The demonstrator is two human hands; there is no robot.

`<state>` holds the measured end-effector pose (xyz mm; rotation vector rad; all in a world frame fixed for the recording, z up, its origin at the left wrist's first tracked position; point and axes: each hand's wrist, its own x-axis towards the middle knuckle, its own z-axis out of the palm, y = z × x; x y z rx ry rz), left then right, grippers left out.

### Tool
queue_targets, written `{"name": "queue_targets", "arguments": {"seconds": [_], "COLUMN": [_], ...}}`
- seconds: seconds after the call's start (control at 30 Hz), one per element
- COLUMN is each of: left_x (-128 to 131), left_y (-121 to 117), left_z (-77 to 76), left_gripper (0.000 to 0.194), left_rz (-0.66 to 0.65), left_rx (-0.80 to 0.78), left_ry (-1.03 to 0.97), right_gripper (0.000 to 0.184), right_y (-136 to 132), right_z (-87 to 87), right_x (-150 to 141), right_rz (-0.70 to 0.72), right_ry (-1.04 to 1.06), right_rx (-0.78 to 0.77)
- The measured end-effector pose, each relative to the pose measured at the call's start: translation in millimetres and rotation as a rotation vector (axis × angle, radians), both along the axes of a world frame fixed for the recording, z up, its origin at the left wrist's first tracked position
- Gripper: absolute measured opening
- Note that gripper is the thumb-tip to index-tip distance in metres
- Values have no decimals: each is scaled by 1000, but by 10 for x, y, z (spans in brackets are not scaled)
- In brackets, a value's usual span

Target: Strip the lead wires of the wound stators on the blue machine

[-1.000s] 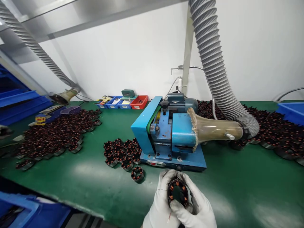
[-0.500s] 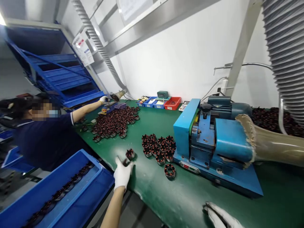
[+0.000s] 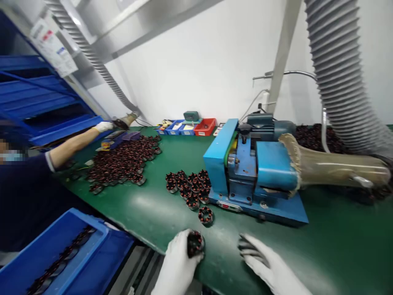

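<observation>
My left hand (image 3: 179, 262), in a white glove, grips a motor stator (image 3: 195, 244), a dark ring with copper windings, above the front edge of the green table (image 3: 147, 209). To its right my right hand (image 3: 260, 258), gloved with dark fingertips, is stretched out over the table with nothing in it. Just beyond my left hand a single stator (image 3: 205, 216) lies by itself. Behind that one stands a tight group of several stators (image 3: 186, 191), beside the blue belt machine (image 3: 221, 164).
A big heap of stators (image 3: 119, 159) covers the table's left, where a co-worker's gloved hand (image 3: 103, 126) reaches. A blue crate (image 3: 101, 241) holding a row of stators is at lower left. Small bins (image 3: 205, 127) line the wall. A hose (image 3: 340, 82) hangs right.
My left hand has closed on the stator that lay by itself on the left and brought it right and nearer to me. My right hand has come further into view. The view has turned right.
</observation>
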<state>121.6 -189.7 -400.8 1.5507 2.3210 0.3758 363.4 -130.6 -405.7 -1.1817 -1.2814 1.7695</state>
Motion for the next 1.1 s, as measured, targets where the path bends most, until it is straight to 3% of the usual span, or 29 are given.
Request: {"name": "queue_targets", "arguments": {"seconds": [0.1, 0.2, 0.23, 0.33, 0.43, 0.53, 0.63, 0.7, 0.77, 0.87, 0.97, 1.1], "left_x": [370, 633, 706, 953, 1241, 1448, 1533, 1573, 1628, 1722, 1780, 1804], "left_y": [-4, 151, 207, 310, 301, 270, 338, 458, 616, 850, 1008, 1094], "left_z": [-123, -174, -175, -119, 23, 198, 301, 303, 273, 248, 293, 355], "left_gripper": [80, 69, 67, 66, 55, 49, 56, 61, 59, 48, 39, 33], "left_rz": [-112, -326, -341, -209, -60, -11, 37, 47, 59, 88, 57, 50], "left_rx": [-58, -9, 5, -41, 18, 144, 193, 236, 302, 365, 366, 351], "left_ry": [-175, -321, -380, -772, -1122, -1060, -942, -971, -1051, -1086, -1016, -973], "right_gripper": [46, 28, 21, 6, 10, 19, 19, 16, 35, 57, 49, 34], "right_y": [48, 101, 107, 90, 87, 159, 236, 248, 247, 300, 443, 610], "right_z": [64, 72, 84, 176, 321, 466, 562, 574, 545, 504, 563, 725], "right_x": [-188, -197, -163, -31, 117, 311, 463, 450, 343, 143, 56, 99], "right_rz": [111, 65, 37, -87, -214, -389, -601, -596, -537, -544, -574, -525], "right_ry": [43, 9, 2, -13, -9, 170, 334, 323, 238, -86, -314, -407], "right_rx": [19, 4, 3, 20, 36, 13, 67, 102, 146, 242, 326, 372]}}
